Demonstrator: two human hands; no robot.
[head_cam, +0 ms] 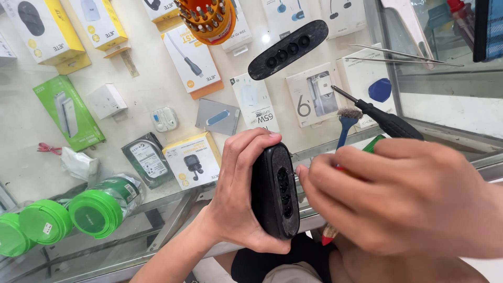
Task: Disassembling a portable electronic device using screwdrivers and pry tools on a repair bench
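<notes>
1. The left hand (238, 191) is wrapped around a black oblong device (275, 191), fingers curled over its top and thumb under its base, holding it upright just above the glass counter's edge (173, 202).
2. The right hand (403, 196) sits just beside the device, fingers bunched tight around a thin red-tipped tool (329, 234); how the tip meets the device is blurred.
3. Above the hands, a matching black cover with four holes (287, 50) lies on the glass.
4. Just beyond the right hand's knuckles lie a black-handled screwdriver (385, 120), a small blue brush (347, 121) and a green tool (374, 143), partly hidden by the hand.
5. Further up-right rests a pair of tweezers (403, 57); an orange bit holder (209, 18) stands at the top.
6. Left of the left hand, boxed accessories fill the case, with green reels (68, 217) lowest.
</notes>
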